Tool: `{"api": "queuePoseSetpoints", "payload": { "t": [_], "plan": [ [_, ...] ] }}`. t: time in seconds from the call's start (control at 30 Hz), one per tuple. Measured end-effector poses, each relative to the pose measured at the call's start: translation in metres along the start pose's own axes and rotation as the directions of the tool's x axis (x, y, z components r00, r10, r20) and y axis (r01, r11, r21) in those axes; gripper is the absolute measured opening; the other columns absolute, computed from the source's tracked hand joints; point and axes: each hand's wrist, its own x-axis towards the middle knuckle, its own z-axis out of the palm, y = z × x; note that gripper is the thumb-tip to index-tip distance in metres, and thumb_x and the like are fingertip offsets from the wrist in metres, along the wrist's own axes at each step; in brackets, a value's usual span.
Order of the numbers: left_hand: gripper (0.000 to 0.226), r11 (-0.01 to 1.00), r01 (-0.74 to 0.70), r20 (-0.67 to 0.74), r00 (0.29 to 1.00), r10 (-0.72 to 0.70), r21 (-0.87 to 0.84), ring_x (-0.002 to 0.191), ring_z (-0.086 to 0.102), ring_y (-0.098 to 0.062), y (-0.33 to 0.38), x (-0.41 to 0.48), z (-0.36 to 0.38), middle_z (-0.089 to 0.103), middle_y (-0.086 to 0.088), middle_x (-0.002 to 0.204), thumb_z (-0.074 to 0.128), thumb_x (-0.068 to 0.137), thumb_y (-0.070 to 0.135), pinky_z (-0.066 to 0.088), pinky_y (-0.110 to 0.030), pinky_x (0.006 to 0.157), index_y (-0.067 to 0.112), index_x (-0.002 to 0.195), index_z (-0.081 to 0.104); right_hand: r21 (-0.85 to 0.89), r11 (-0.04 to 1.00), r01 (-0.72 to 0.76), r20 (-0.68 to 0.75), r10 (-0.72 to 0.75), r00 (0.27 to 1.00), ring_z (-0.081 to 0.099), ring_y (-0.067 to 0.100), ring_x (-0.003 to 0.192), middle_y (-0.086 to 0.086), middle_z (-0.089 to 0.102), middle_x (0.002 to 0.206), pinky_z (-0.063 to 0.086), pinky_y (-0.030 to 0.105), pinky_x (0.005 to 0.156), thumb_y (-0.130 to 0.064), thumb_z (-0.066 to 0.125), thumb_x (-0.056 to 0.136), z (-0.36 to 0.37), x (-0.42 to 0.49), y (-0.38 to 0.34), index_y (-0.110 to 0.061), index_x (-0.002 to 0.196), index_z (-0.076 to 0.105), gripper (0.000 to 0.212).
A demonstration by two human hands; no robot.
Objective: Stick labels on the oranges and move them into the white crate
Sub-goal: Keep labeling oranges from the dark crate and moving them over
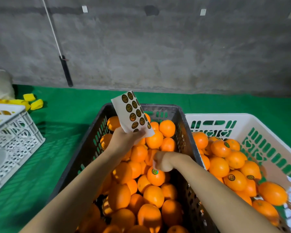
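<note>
A black crate [92, 142] in the middle holds several bare oranges. My left hand [124, 137] holds a white label sheet [133, 113] with round dark stickers upright above the crate's far end. My right hand [162, 161] is curled, its fingertips pressing on a round label [155, 171] that sits on top of one orange [156, 177] in the black crate. To the right stands the white crate [252, 121] with several labelled oranges [220, 148] inside.
A second white perforated crate [12, 137] stands at the left on the green table cover [57, 115]. Yellow pieces [33, 101] lie behind it. A grey concrete wall with a black-handled rod [65, 71] leaning on it rises behind the table.
</note>
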Motion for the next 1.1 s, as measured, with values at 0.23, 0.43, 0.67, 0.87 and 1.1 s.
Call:
{"api": "queuePoseSetpoints", "payload": {
  "t": [0.23,0.43,0.67,0.87,1.1],
  "plan": [
    [0.037,1.000,0.005,0.013,1.000,-0.005,0.016,0.093,0.064,-0.006,-0.004,-0.002,0.004,0.065,0.024,0.100,0.076,0.088,0.018,0.049,-0.007,0.055,0.035,0.117,0.060,0.004,1.000,0.028,-0.074,-0.027,0.997,0.060,0.030,0.099,0.017,0.064,0.113,0.050,0.039,0.084,-0.009,0.049,0.101,0.003,0.002,-0.001,-0.004,0.107,0.064,0.017],
    [0.039,1.000,-0.010,0.019,1.000,0.010,0.015,0.097,0.064,-0.007,-0.005,-0.002,0.004,0.065,0.022,0.103,0.075,0.089,0.017,0.051,-0.008,0.058,0.030,0.122,0.061,-0.062,0.998,0.013,-0.198,-0.025,0.980,0.060,0.029,0.112,0.011,0.066,0.118,0.050,0.042,0.098,-0.012,0.055,0.098,0.004,0.000,-0.004,-0.008,0.112,0.069,0.020],
    [0.040,0.999,-0.021,0.036,0.999,0.020,0.025,0.101,0.063,-0.005,-0.006,-0.002,0.005,0.064,0.025,0.106,0.074,0.089,0.018,0.055,-0.010,0.064,0.034,0.123,0.059,0.053,0.998,-0.033,-0.229,0.045,0.972,0.053,0.032,0.124,0.011,0.054,0.135,0.044,0.041,0.101,-0.018,0.067,0.094,0.004,0.001,-0.004,-0.013,0.138,0.048,0.049],
    [0.045,0.998,-0.019,0.046,0.999,0.017,0.060,0.107,0.063,-0.011,-0.006,-0.002,0.006,0.066,0.013,0.117,0.074,0.090,0.018,0.057,-0.015,0.073,0.026,0.132,0.059,0.017,0.999,-0.048,-0.170,0.050,0.984,0.057,0.032,0.117,0.014,0.058,0.129,0.048,0.041,0.098,-0.003,0.055,0.096,0.001,0.001,-0.004,-0.007,0.124,0.060,0.028],
    [0.041,0.998,-0.015,0.049,0.999,0.011,0.066,0.098,0.062,-0.004,-0.008,-0.002,0.006,0.064,0.024,0.105,0.074,0.089,0.019,0.051,-0.007,0.060,0.031,0.125,0.059,-0.110,0.986,-0.123,-0.029,0.121,0.992,0.057,0.034,0.114,0.011,0.058,0.127,0.047,0.044,0.092,-0.059,0.050,0.096,0.017,0.005,-0.008,-0.010,0.131,0.052,0.060]
  ]
}}
